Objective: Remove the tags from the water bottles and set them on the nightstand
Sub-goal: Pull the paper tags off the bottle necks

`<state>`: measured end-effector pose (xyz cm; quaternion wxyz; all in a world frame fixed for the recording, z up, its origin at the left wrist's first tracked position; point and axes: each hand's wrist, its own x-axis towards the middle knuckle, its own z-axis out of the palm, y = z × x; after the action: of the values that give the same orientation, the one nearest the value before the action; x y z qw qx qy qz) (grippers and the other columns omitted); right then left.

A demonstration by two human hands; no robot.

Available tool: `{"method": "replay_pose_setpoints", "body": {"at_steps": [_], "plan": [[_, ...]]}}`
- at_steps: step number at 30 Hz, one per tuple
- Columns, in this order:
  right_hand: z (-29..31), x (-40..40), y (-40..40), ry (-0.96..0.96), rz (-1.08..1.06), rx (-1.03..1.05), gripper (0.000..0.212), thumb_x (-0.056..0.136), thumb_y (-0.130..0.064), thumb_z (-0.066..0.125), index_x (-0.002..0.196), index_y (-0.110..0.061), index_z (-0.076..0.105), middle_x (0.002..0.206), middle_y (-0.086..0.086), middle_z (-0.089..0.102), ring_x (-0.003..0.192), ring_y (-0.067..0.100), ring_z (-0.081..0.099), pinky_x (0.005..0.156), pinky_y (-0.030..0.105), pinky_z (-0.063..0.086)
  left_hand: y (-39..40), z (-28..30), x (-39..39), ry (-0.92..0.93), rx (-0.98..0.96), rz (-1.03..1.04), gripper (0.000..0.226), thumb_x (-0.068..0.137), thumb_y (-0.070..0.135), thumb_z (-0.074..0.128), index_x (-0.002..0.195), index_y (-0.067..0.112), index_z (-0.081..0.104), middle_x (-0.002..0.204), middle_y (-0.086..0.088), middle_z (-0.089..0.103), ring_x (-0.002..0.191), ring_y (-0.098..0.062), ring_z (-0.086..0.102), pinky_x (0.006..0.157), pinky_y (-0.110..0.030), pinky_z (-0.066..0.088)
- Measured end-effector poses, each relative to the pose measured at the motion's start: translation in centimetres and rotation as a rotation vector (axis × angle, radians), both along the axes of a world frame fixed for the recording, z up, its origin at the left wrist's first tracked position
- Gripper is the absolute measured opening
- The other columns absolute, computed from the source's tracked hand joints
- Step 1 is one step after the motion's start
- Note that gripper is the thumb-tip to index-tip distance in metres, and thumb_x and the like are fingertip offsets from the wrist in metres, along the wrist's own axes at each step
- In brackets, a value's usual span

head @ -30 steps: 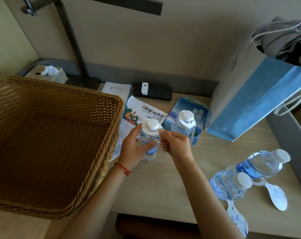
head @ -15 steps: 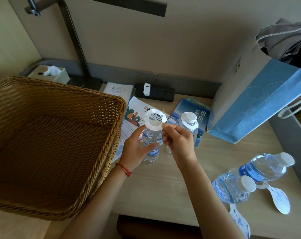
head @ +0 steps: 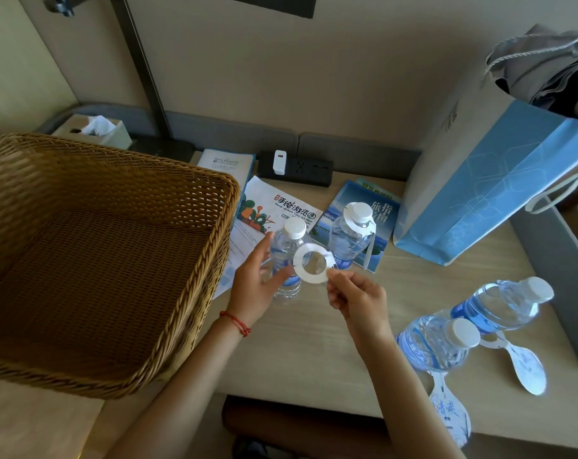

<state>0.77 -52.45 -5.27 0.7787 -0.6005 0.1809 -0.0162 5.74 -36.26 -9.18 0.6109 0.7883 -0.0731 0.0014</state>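
A wicker basket (head: 92,260) fills the frame's left. At centre, the left hand (head: 258,283) grips the upright water bottle (head: 286,256), steadying it on the nightstand (head: 314,342); the right hand (head: 354,293) pinches its freed ring tag (head: 312,264) just in front.

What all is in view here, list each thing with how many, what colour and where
Water bottles: four, clear with white caps; held bottle upright at centre, tagged bottle upright behind it, two lying bottles at right.
Loose tag: one, white ring, pinched in front of the held bottle.
Basket: one, tan wicker, left.
Leaflets: three, white and blue, flat behind the bottles.
Power strip: one, black, white charger plugged in, by the wall.
Tissue box: one, beige, back left.
Paper bag: one, white and blue, right.
Nightstand: one, light wood.
Left hand: holds the held bottle.
Right hand: pinches the loose tag.
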Motion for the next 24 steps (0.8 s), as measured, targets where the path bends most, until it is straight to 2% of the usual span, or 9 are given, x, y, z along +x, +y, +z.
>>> {"method": "replay_pose_setpoints", "body": {"at_steps": [2,6,12,15,19,21,24], "plan": [[-1.4,-1.2,-0.4,0.029,0.011,-0.047,0.024,0.081,-0.008,0.065,0.057,-0.011,0.066,0.052,0.002,0.057,0.045,0.01,0.045,0.045,0.019,0.037,0.1,-0.2,-0.3,0.002,0.018,0.009,0.069,0.077,0.032,0.066,0.138,0.016,0.036,0.13,-0.005,0.055,0.12,-0.012,0.05,0.098,-0.042,0.048],[-4.9,-3.1,-0.7,0.178,0.025,-0.219,0.029,0.081,-0.011,0.067,0.052,-0.012,0.066,0.046,-0.002,0.057,0.042,0.008,0.046,0.043,0.016,0.039,0.1,-0.3,-0.3,-0.046,0.069,0.03,0.064,0.081,0.018,0.067,0.137,0.015,0.037,0.126,-0.008,0.058,0.114,-0.016,0.055,0.097,-0.045,0.048],[-9.2,-3.9,-0.6,0.41,0.08,-0.381,0.028,0.081,-0.012,0.063,0.053,-0.01,0.062,0.041,-0.004,0.057,0.039,0.007,0.052,0.042,0.017,0.042,0.0,-0.1,-0.3,-0.046,0.09,0.041,0.064,0.08,0.017,0.067,0.137,0.014,0.037,0.123,-0.008,0.059,0.112,-0.016,0.055,0.095,-0.047,0.049],[-10.1,-4.0,-0.4,0.468,0.107,-0.492,0.024,0.08,-0.013,0.061,0.058,-0.007,0.066,0.041,-0.004,0.059,0.038,0.007,0.055,0.042,0.019,0.045,0.0,-0.1,-0.2,-0.039,0.089,0.036,0.064,0.08,0.017,0.067,0.137,0.013,0.037,0.124,-0.009,0.058,0.114,-0.018,0.055,0.097,-0.047,0.048],[-10.6,-3.9,-0.3,0.505,0.117,-0.53,0.019,0.081,-0.011,0.061,0.069,0.003,0.066,0.048,0.003,0.061,0.037,0.014,0.06,0.042,0.023,0.051,0.1,-0.1,-0.2,-0.048,0.105,0.035,0.064,0.08,0.018,0.067,0.136,0.013,0.037,0.124,-0.01,0.059,0.113,-0.017,0.055,0.096,-0.045,0.048],[-10.5,-3.8,-0.1,0.504,0.123,-0.558,0.02,0.08,-0.009,0.059,0.068,0.007,0.063,0.049,0.007,0.06,0.035,0.015,0.059,0.04,0.022,0.05,0.1,-0.1,-0.2,-0.05,0.106,0.038,0.064,0.08,0.018,0.067,0.136,0.013,0.037,0.125,-0.01,0.058,0.113,-0.017,0.055,0.095,-0.045,0.049],[-10.6,-3.8,0.0,0.49,0.122,-0.585,0.021,0.078,-0.009,0.059,0.06,0.002,0.061,0.043,0.004,0.058,0.034,0.015,0.056,0.039,0.02,0.049,0.1,0.0,-0.4,-0.052,0.098,0.04,0.063,0.08,0.017,0.067,0.136,0.012,0.037,0.124,-0.01,0.059,0.113,-0.016,0.055,0.095,-0.044,0.049]]}}
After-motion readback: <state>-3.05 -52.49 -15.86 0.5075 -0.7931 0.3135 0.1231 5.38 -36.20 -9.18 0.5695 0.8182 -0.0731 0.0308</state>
